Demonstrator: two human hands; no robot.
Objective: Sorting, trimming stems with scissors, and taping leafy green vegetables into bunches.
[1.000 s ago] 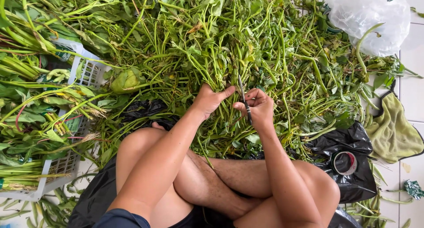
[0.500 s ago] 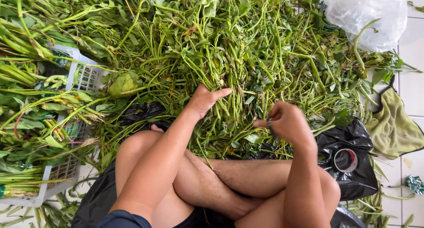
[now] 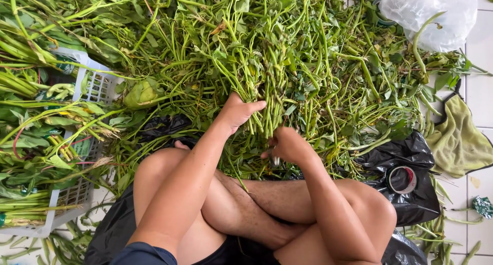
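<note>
Your left hand (image 3: 237, 111) has its grip clamped on a bunch of long green leafy stems (image 3: 267, 98), steadying it; your right hand (image 3: 288, 146) is closed round a small metal tool (image 3: 275, 161) at the stem ends.

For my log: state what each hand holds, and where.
Left hand grips a bunch of green stems near its lower end. Right hand is closed; contents unclear.

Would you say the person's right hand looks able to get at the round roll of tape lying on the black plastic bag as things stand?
Probably yes. The roll of tape lies uncovered on the black plastic bag, just beyond the right knee, with only loose stems nearby. But the right hand appears closed on a small tool by the green stalks, so it isn't free.
</note>
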